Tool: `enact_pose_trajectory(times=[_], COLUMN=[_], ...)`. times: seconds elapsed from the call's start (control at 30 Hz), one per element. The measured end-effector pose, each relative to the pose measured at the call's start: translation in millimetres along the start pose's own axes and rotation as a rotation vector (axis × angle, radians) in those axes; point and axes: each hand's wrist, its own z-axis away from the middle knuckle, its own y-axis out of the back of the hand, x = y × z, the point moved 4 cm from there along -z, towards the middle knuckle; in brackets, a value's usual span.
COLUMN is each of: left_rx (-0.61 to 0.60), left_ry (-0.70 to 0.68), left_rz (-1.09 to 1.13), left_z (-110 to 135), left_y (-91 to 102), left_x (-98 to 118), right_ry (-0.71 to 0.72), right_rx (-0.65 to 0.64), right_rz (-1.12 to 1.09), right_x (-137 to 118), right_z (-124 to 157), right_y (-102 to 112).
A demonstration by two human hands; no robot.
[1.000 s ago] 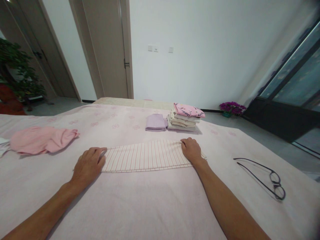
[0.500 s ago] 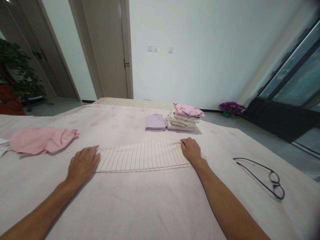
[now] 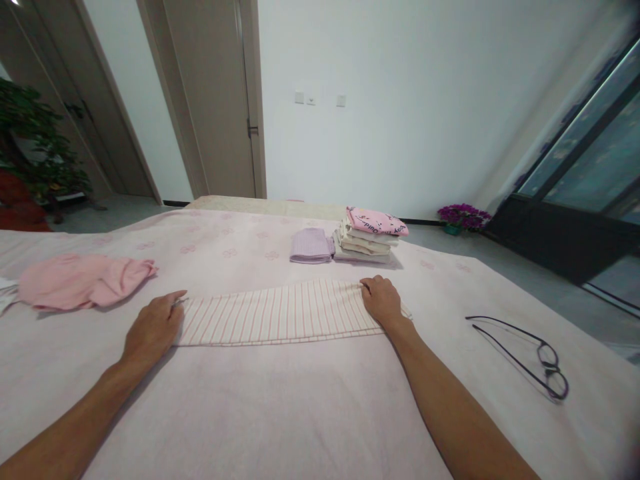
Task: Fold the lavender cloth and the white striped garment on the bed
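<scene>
A garment with pinkish-red and cream stripes (image 3: 265,313) lies folded into a long flat strip across the bed in front of me. My left hand (image 3: 156,323) is closed on its left end, thumb toward the cloth. At the other end, my right hand (image 3: 381,299) has its fingers bent and gripping the upper edge, with a small bit of fabric showing past the wrist. The strip is stretched fairly smooth between both hands. The exact kind of garment is not clear from its folded shape.
Behind the strip stand a folded lilac garment (image 3: 311,245) and a stack of folded clothes (image 3: 367,243) with a pink printed piece on top. A crumpled pink garment (image 3: 85,281) lies at left. Black-framed eyeglasses (image 3: 549,367) rest on the pink bedsheet (image 3: 280,413) at right.
My left hand has shifted a little to the left, and the left end of the striped garment reaches farther that way. My right hand has stayed in place.
</scene>
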Motion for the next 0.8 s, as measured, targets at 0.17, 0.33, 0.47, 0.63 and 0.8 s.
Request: enact_pose_trajectory(times=[0.17, 0.33, 0.47, 0.63, 0.8], left_rx=[-0.036, -0.082, -0.118, -0.134, -0.095], left_ry=[0.032, 0.115, 0.139, 0.124, 0.085], left_rz=[0.002, 0.039, 0.026, 0.03, 0.063], left_z=[-1.1, 0.8, 0.1, -1.0, -2.8], left_y=[1.7, 4.9, 4.5, 3.6, 1.1], left_x=[-3.8, -3.9, -6.3, -8.4, -11.3], right_ry=[0.005, -0.006, -0.011, -0.008, -0.017], right_rx=[-0.004, -0.026, -0.035, -0.026, -0.031], right_rz=[-0.001, 0.017, 0.023, 0.017, 0.013], right_x=[-0.6, -1.2, -1.3, -1.5, -1.4], right_z=[0.3, 0.5, 0.6, 0.8, 0.4], right_y=[0.5, 0.9, 0.9, 1.7, 2.6])
